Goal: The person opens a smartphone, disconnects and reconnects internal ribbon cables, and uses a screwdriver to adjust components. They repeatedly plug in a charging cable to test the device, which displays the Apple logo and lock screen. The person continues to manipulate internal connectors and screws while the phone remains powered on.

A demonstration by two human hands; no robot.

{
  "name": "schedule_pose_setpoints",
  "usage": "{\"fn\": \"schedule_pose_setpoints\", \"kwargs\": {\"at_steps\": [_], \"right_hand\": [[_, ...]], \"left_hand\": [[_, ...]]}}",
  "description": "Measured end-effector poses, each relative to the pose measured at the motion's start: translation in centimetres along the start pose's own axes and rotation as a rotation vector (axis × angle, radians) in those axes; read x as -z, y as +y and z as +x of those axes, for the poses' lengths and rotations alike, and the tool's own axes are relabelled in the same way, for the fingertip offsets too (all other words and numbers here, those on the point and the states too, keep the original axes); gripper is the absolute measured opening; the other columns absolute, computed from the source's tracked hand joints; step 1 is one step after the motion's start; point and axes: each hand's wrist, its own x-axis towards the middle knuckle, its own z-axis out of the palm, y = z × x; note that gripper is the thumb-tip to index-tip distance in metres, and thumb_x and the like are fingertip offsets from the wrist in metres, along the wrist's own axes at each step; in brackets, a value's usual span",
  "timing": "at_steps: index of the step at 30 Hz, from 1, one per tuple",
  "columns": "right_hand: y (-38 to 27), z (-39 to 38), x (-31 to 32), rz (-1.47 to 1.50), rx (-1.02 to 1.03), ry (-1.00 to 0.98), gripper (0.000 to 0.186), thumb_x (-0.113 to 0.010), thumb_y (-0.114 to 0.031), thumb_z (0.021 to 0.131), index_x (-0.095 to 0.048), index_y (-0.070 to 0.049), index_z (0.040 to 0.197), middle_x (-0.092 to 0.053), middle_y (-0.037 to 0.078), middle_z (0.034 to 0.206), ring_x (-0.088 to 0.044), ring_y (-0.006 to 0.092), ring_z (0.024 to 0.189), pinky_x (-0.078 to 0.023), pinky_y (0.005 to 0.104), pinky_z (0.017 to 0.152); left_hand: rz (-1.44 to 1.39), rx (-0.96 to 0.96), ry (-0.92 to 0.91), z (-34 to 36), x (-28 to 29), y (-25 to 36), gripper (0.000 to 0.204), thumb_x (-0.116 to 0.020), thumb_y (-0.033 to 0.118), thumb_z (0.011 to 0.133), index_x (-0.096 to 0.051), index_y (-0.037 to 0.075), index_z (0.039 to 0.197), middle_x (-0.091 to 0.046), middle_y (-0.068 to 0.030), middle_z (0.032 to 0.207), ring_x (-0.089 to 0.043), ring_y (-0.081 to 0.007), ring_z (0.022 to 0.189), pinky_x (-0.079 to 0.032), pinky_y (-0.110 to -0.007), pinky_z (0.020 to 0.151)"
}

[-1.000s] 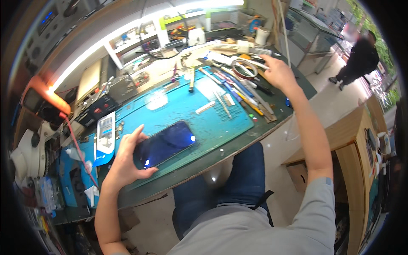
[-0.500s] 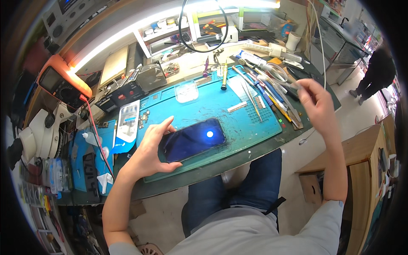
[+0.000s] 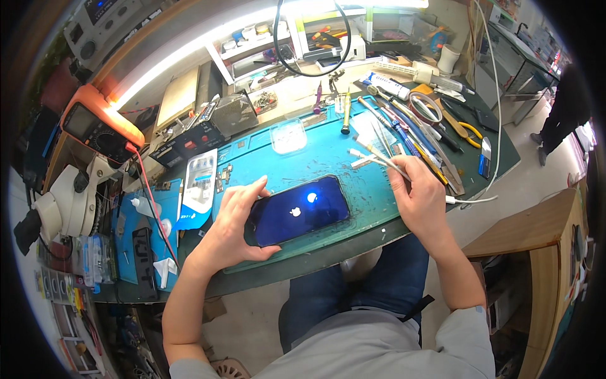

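Two hands are engaged over the blue work mat (image 3: 328,148), noted here from left to right. At far left an orange multimeter (image 3: 101,123) and a white microscope (image 3: 63,202) stand off the mat, with a white pouch (image 3: 201,183) lying just beside its left edge. The left hand (image 3: 233,227) is spread around the left end of a dark smartphone (image 3: 298,210), thumb under the near edge and fingers curled over the far edge; the phone lies flat on the mat, screen up and lit. The right hand (image 3: 420,199) is pinched closed on the plug end of a white cable (image 3: 379,159), the tip pointing toward the phone's right end but clear of it; the cord trails off to the right. Further right lies a row of hand tools (image 3: 410,126). Judgement: the plug should be lined up square with the port while the left hand holds the phone steady, and pushed straight without forcing.
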Motion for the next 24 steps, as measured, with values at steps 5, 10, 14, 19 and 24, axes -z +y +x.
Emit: {"fn": "schedule_pose_setpoints", "kwargs": {"at_steps": [5,10,14,19,24], "right_hand": [[-0.26,-0.25,-0.52,-0.119,0.031,0.034,0.018,-0.069,-0.018,0.102,-0.073,-0.009,0.116,-0.069,0.011,0.09,-0.068,0.0344,0.072,-0.053,0.0423,0.063],[-0.41,-0.49,-0.84,-0.178,0.028,0.075,0.016,-0.069,-0.018,0.101,-0.073,-0.011,0.115,-0.067,0.009,0.087,-0.067,0.0327,0.07,-0.052,0.042,0.061],[-0.35,-0.47,-0.75,-0.175,0.025,0.057,0.015,-0.069,-0.018,0.101,-0.074,-0.011,0.114,-0.067,0.009,0.086,-0.067,0.0324,0.07,-0.052,0.0416,0.061],[-0.46,-0.46,-0.74,-0.161,0.037,0.053,0.015,-0.069,-0.017,0.101,-0.074,-0.011,0.114,-0.067,0.009,0.086,-0.067,0.0322,0.07,-0.052,0.0413,0.061],[-0.56,-0.3,-0.67,-0.136,0.064,0.098,0.015,-0.069,-0.015,0.101,-0.073,-0.01,0.115,-0.067,0.01,0.086,-0.067,0.0332,0.071,-0.052,0.0413,0.062]], "left_hand": [[0.012,0.012,0.002,-0.25,0.04,0.21,0.123,-0.098,0.013,0.06,-0.034,0.003,0.164,-0.059,-0.0132,0.133,-0.054,-0.0296,0.122,-0.049,-0.041,0.109],[-0.003,0.007,0.001,-0.09,-0.05,0.0,0.123,-0.098,0.014,0.06,-0.034,0.003,0.164,-0.059,-0.0133,0.134,-0.053,-0.0298,0.122,-0.048,-0.041,0.109],[-0.031,0.027,-0.017,-0.14,-0.11,-0.3,0.123,-0.098,0.013,0.06,-0.033,0.003,0.164,-0.059,-0.0133,0.135,-0.053,-0.0298,0.123,-0.048,-0.042,0.11],[-0.084,0.056,-0.026,-0.11,-0.1,-0.24,0.119,-0.097,0.012,0.063,-0.034,0.007,0.164,-0.059,-0.013,0.136,-0.053,-0.0328,0.123,-0.047,-0.042,0.11],[-0.053,0.049,-0.054,-0.05,0.1,-0.26,0.116,-0.096,0.012,0.065,-0.036,0.008,0.164,-0.06,-0.0128,0.137,-0.053,-0.0332,0.125,-0.043,-0.044,0.114]]}}
